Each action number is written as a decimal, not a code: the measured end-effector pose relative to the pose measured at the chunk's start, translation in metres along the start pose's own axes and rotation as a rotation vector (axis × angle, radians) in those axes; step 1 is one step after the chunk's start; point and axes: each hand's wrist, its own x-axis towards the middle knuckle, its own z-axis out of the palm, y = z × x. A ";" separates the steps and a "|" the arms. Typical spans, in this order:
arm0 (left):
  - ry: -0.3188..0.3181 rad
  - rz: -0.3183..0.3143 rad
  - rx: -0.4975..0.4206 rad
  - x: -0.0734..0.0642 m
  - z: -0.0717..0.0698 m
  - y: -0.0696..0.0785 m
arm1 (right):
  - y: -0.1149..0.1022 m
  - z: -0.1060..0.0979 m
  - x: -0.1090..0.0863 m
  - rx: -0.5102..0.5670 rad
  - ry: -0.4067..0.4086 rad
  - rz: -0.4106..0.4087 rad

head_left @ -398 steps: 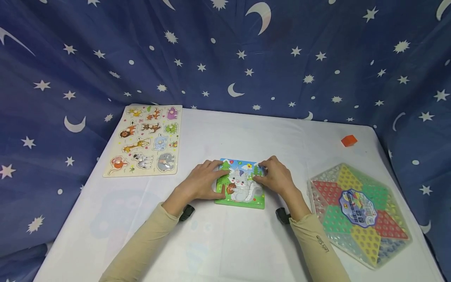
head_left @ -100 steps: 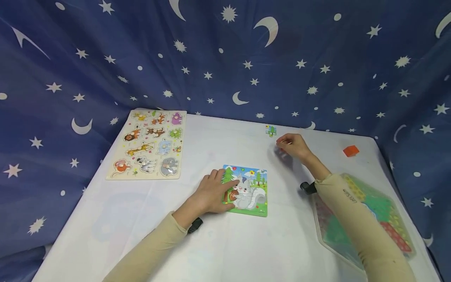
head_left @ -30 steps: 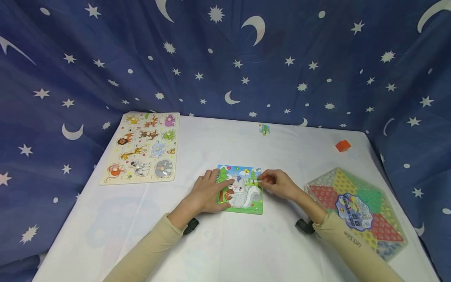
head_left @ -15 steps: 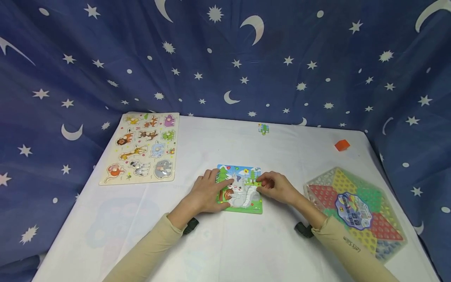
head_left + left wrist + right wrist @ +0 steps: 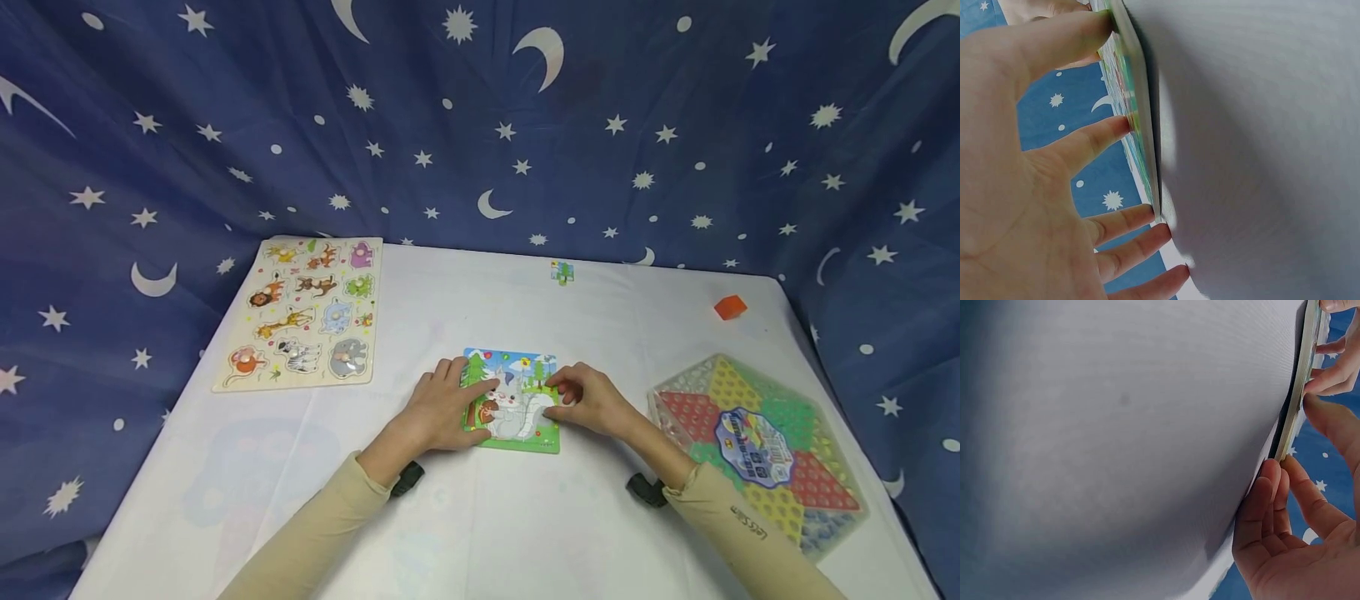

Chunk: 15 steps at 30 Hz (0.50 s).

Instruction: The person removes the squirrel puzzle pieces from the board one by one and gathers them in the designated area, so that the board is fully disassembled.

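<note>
A small jigsaw puzzle (image 5: 517,429) showing a grey squirrel with an acorn lies mid-table. My left hand (image 5: 442,408) rests on its left side, thumb and fingers spread; in the left wrist view the fingertips (image 5: 1119,125) touch the face and the lower fingers reach past its edge. On the right edge, my right hand (image 5: 596,400) presses with thumb and index finger set apart, the other fingers curled beneath. The right wrist view shows that thumb (image 5: 1319,406) on the board's edge. A loose puzzle piece (image 5: 562,272) with a green tree lies near the back edge.
A wooden animal peg puzzle (image 5: 300,317) lies at the back left. A hexagonal Chinese checkers set (image 5: 757,450) sits beside the right forearm. An orange-red block (image 5: 730,307) is at the back right. A blue star-and-moon curtain (image 5: 420,100) hangs behind the white table.
My right hand has carried a small piece from the back right to the puzzle's right edge; its thumb has since moved away from the index finger. The loose tree piece was absent at first.
</note>
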 end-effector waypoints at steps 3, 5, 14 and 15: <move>0.006 0.001 0.006 0.000 0.000 0.000 | 0.000 0.000 0.001 -0.010 -0.002 0.002; 0.006 0.000 0.006 0.000 0.000 0.000 | 0.001 0.001 0.001 -0.011 -0.003 0.000; 0.007 0.001 -0.004 0.000 0.000 -0.001 | -0.001 0.003 0.003 0.021 -0.006 0.032; 0.008 0.002 -0.004 0.000 0.000 -0.001 | -0.001 0.003 0.003 0.026 -0.005 0.037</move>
